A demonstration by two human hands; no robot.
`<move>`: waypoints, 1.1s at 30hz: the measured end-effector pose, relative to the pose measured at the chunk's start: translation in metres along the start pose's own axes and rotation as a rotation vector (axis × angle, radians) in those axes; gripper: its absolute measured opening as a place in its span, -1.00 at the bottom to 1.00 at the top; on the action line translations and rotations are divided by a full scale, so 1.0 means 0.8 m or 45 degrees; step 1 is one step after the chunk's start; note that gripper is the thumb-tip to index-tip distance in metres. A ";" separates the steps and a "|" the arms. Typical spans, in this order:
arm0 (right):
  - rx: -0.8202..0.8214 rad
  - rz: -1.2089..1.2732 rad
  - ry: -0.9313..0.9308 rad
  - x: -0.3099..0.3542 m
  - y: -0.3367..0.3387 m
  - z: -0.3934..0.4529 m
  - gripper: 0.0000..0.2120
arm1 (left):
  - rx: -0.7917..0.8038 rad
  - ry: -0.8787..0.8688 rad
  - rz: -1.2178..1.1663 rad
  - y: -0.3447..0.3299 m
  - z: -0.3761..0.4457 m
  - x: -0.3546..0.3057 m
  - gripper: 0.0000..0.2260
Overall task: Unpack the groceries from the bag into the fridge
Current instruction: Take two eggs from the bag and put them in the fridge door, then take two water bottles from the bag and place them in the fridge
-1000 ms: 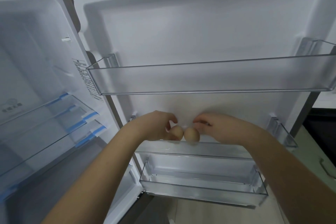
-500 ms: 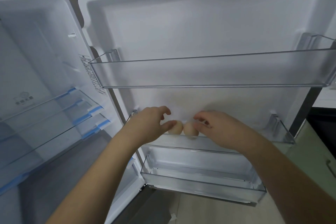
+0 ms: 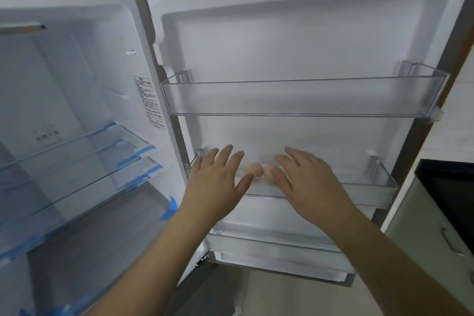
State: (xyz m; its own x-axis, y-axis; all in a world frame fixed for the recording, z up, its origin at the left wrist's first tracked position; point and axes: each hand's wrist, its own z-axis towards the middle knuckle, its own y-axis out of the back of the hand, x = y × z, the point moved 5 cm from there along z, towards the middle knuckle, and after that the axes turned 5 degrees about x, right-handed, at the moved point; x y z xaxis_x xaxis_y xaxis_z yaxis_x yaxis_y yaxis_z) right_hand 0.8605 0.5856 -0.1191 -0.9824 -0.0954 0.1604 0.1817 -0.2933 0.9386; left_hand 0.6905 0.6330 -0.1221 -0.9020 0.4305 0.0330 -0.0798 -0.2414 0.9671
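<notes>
- A person's two hands are hovering, palms down, in front of the middle door shelf of an open fridge door, seen from a head-worn camera looking forward and down.
- The left hand is spreading its fingers straight and gripping nothing; its thumb is pointing toward the left egg, though whether it is touching the shell cannot be told.
- The right hand is likewise lying flat with fingers extended and empty, its thumb side just beside the right egg and partly covering it.
- The two pale brown eggs are sitting side by side, touching or nearly so, inside the clear middle door shelf, in the gap between the two hands.
- The top door shelf, also clear plastic, is hanging above them on the white inner door.
- A lower door bin is showing beneath the forearms.
- To the left, the fridge compartment is standing open, with glass shelves edged in strips of blue tape.
- A printed label is running down the compartment's right wall; its text is too small to read.
- At far right, a pale green cabinet with a metal handle is sitting below a dark panel.
</notes>
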 end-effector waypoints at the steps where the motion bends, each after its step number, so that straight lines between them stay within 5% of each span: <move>1: 0.008 -0.017 -0.008 0.008 0.001 -0.006 -0.35 | 0.010 -0.005 0.002 0.001 -0.007 0.001 -0.33; 17: 0.127 -0.240 -0.269 0.149 -0.042 -0.147 -0.37 | 0.209 -0.114 0.021 0.000 -0.180 0.078 -0.27; 24: 0.119 -0.241 -0.434 0.155 -0.025 -0.218 -0.24 | 0.207 -0.296 -0.025 0.003 -0.215 0.040 -0.25; 33: 0.033 -0.311 -0.660 0.134 0.022 -0.324 -0.42 | 0.073 -0.557 -0.087 0.034 -0.252 -0.062 -0.35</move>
State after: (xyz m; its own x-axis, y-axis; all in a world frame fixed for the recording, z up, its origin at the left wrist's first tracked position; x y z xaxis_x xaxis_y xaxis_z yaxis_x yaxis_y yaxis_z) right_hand 0.7696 0.3239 -0.1643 -0.8893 0.4533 0.0605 -0.0479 -0.2240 0.9734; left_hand 0.6476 0.4296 -0.1482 -0.6303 0.7740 0.0603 -0.0982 -0.1565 0.9828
